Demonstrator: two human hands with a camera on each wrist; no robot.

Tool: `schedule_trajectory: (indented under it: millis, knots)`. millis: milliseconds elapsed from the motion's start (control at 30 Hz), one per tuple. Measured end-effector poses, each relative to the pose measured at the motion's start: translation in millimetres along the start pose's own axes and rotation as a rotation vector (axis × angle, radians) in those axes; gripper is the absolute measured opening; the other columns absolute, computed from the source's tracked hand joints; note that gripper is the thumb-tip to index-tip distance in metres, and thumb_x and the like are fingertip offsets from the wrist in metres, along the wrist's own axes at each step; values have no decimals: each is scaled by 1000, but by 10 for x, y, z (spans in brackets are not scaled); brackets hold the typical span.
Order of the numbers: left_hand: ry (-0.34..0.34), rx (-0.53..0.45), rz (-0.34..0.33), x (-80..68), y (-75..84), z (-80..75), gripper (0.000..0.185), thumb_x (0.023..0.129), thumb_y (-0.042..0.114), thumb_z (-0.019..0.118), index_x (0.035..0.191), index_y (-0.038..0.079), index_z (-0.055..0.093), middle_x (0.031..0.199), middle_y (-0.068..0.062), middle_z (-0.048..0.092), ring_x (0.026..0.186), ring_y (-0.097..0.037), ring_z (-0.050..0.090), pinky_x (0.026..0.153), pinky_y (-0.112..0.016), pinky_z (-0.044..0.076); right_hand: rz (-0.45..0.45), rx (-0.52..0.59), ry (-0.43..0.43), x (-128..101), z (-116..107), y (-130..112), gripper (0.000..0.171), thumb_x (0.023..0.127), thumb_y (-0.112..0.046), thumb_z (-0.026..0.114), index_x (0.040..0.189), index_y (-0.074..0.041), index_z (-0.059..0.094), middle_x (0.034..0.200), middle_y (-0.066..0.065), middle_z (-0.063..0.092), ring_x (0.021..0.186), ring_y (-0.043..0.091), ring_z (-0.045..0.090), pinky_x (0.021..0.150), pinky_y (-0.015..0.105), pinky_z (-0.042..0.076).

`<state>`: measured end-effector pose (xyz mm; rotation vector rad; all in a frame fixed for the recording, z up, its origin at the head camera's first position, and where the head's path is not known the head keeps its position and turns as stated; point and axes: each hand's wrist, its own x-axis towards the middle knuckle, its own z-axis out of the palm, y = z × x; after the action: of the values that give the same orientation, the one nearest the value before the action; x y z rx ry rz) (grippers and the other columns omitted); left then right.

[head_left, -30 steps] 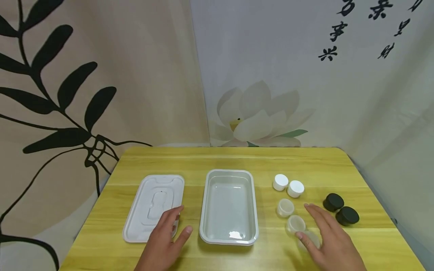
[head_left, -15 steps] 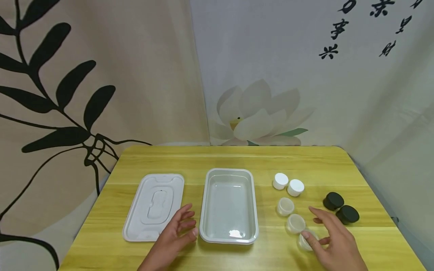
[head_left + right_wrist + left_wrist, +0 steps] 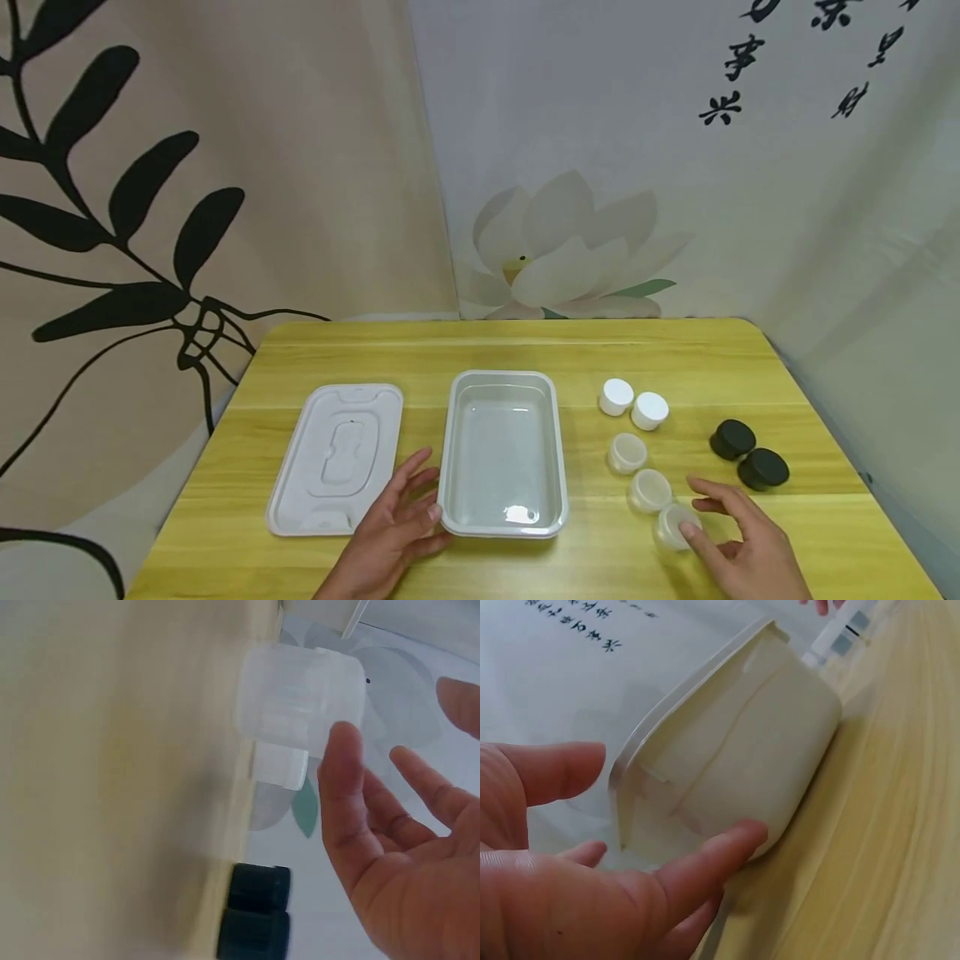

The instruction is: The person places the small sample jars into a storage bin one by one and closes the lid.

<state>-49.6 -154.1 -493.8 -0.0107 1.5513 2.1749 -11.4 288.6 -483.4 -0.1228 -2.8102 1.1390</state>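
Now the little clear jar [image 3: 672, 527] sits at the front right of the yellow table [image 3: 480, 350], nearest of three in a row. The right hand [image 3: 738, 546] has slid back and its thumb touches the jar, other fingers loose and spread. The left hand [image 3: 397, 521] has left the flat lid [image 3: 333, 454] and rests straight fingers against the white tray [image 3: 502, 379]. White caps [image 3: 632, 402] and black caps [image 3: 747, 454] lie farther back.

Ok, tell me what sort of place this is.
Probably a staged home tabletop: a small yellow wooden table backed by hanging printed cloth, with a white tray, its lid and small jars set out.
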Motion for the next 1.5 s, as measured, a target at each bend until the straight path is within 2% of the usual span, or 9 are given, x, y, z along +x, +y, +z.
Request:
schedule_trajectory:
  millis: [167,267,400,700,833,967,1100,1267,1500]
  knots:
    - [-74,-73,12,3,-10,17,84,105,4,59,170,22,9,172,-23,8,136,-26,56,107,-57,51,125,180,-120,1,9,103,55,98,-34,77,145,-13,59,139,11,65,104,-16,59,68,27,62]
    - [-109,-98,12,13,-34,24,82,106,4,57,170,22,8,172,-21,10,134,-30,58,107,-56,52,167,313,-182,17,17,182,58,98,-26,77,148,-7,55,137,-5,64,108,-14,60,76,28,63]
    - [-136,-105,20,28,-70,20,81,107,3,54,171,24,9,170,-13,20,135,-32,58,107,-56,52,193,417,-240,35,28,277,61,97,-16,76,150,0,51,127,-28,62,111,-11,60,83,24,61]
    - [-173,-101,53,45,-73,22,81,109,4,51,171,27,5,169,-7,24,141,-34,52,109,-56,51,136,593,-352,64,25,416,59,99,-1,69,151,6,44,134,-23,64,115,-2,65,87,30,63]
    - [-194,-107,61,48,-76,18,80,109,4,49,172,27,5,168,-6,26,141,-33,53,109,-53,52,148,619,-409,90,15,460,55,100,-5,68,150,4,46,133,-23,65,117,-2,64,90,30,62]
    - [-211,-117,46,44,-84,16,78,110,6,49,172,27,5,170,-5,24,138,-30,56,107,-49,54,153,585,-434,92,17,483,55,100,-8,70,149,4,48,131,-25,66,117,-5,63,92,27,61]
    - [-216,-133,26,36,-88,21,77,111,7,48,172,28,6,176,-9,9,139,-30,55,107,-47,55,115,519,-408,70,26,475,57,97,-8,73,147,6,50,132,-26,67,116,-5,64,91,22,58]
    - [-213,-122,17,32,-80,41,77,112,9,47,172,30,3,178,-12,-13,145,-29,49,110,-50,52,168,488,-375,61,22,444,58,95,-11,76,146,4,53,130,-25,68,114,-4,64,91,20,56]
    - [-173,-71,5,28,-58,73,76,112,14,49,171,33,6,178,-12,-9,147,-28,45,109,-52,51,250,479,-360,56,6,408,60,96,-16,77,148,1,53,127,-24,69,113,-5,65,90,23,59]
